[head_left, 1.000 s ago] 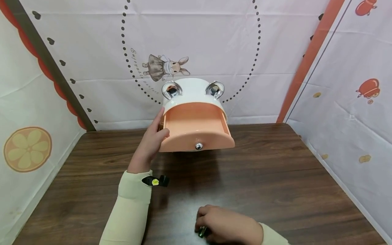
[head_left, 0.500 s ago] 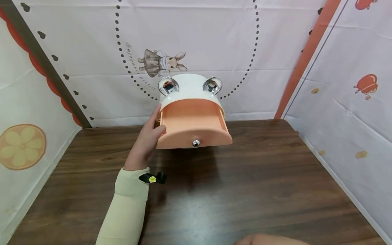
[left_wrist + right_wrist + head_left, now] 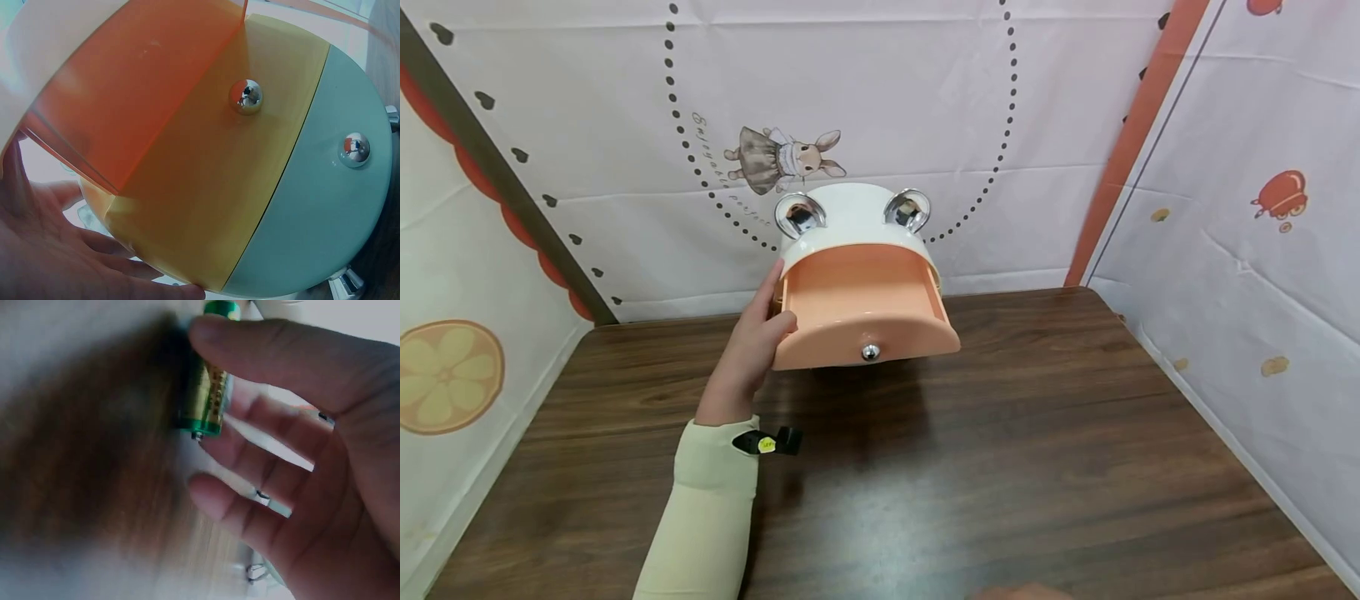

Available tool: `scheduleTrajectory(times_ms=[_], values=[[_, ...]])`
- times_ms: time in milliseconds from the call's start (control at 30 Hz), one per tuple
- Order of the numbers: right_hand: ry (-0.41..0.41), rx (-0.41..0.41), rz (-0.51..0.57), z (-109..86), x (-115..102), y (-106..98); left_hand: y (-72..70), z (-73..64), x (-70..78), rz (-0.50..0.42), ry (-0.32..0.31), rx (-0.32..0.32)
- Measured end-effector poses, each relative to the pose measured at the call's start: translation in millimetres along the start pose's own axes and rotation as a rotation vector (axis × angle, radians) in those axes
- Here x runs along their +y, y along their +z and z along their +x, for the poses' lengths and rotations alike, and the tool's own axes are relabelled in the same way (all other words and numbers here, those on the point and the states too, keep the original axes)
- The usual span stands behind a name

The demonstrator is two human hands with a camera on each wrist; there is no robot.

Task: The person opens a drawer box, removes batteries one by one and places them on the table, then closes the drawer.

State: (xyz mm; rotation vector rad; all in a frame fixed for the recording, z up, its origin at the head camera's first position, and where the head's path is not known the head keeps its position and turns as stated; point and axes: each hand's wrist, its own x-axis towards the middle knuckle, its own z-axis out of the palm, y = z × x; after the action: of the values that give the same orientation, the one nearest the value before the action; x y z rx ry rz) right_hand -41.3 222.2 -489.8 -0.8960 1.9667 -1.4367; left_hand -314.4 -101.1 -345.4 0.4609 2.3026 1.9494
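Note:
A frog-faced drawer box point(image 3: 853, 215) with a white top and two silvery eyes stands at the back of the table. Its orange top drawer point(image 3: 827, 343) is pulled out and holds nothing visible. Below, the left wrist view shows a yellow drawer point(image 3: 187, 215) and a pale green drawer point(image 3: 306, 206), both pushed in. My left hand point(image 3: 747, 354) holds the box's left side, thumb at the orange drawer's front corner and fingers spread along the side. My right hand point(image 3: 300, 462) pinches a green and gold battery point(image 3: 208, 394) by thumb and fingers; only a sliver shows in the head view.
The brown wooden table point(image 3: 1037, 442) extends in front of the box. A white printed cloth point(image 3: 880, 92) hangs close behind it, and similar cloth point(image 3: 1262, 267) lines the sides. A black strap with a small camera point(image 3: 767, 442) sits on the left wrist.
My right hand, with the battery, has moved down from the table's front to the bottom edge of the head view. The left hand and the pulled-out drawer keep their places; the head view has shifted slightly.

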Motion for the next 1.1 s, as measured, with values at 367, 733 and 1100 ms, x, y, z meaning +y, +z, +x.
scheduleTrajectory(times_ms=[367, 733, 1100], values=[[0.109, 0.060, -0.907, 55.6, -49.9, -71.4, -2.0, -2.8, -0.6, -0.007, -0.002, -0.007], [0.266, 0.273, -0.976, 101.2, -23.2, -144.8, -2.3, -0.8, 2.0, -0.001, 0.003, 0.006], [0.448, 0.564, -0.843, 118.0, 3.1, -219.9, -0.3, -2.9, 2.2, -0.012, -0.011, 0.001]])
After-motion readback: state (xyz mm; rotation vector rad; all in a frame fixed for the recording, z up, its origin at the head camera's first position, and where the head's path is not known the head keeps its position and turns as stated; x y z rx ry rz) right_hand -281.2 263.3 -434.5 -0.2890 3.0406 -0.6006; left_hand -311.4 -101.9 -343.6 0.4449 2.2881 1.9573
